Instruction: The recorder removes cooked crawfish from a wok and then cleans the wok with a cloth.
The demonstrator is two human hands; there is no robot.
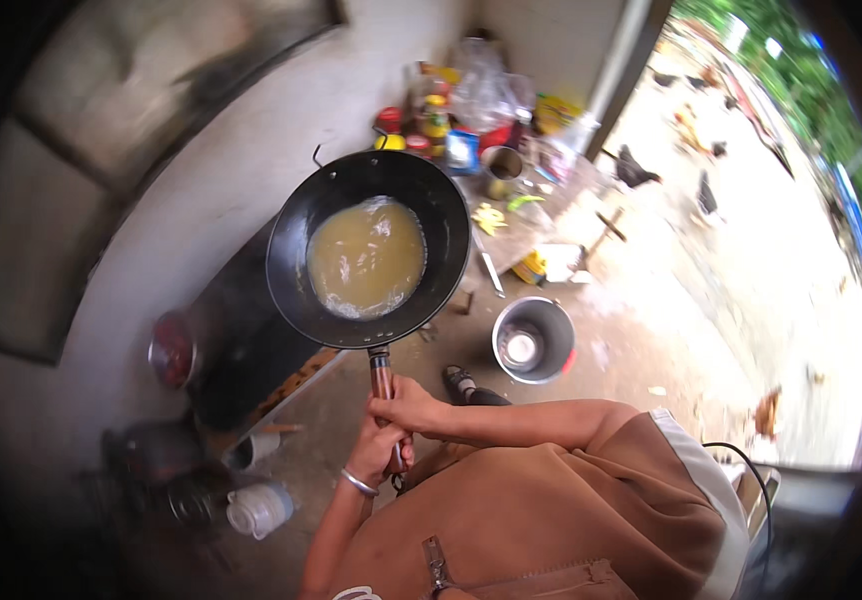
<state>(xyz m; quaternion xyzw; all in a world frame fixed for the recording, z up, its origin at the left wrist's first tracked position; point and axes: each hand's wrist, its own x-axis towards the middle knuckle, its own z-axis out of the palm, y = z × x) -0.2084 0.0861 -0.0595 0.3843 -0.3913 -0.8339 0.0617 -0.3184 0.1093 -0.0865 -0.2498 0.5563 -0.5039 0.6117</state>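
Note:
A black wok (292, 255) is held up in front of me by its long wooden handle (381, 379). Yellowish, cloudy liquid (367, 259) fills its bottom, with light glinting on the surface. My right hand (410, 405) grips the handle on the side nearer the pan. Just below it, my left hand (378, 448), with a silver bangle at the wrist, wraps the lower part of the handle. The two hands touch and partly overlap. A wire hook sticks out at the wok's far rim.
A tall metal pot (534, 341) stands on the floor at right. Bottles, jars and plastic bags crowd a table (517, 240) ahead. A dark stove top (240, 345) lies left, beside a metal bowl (172, 350). Outside are several chickens (632, 169). A white plastic jug (258, 510) sits lower left.

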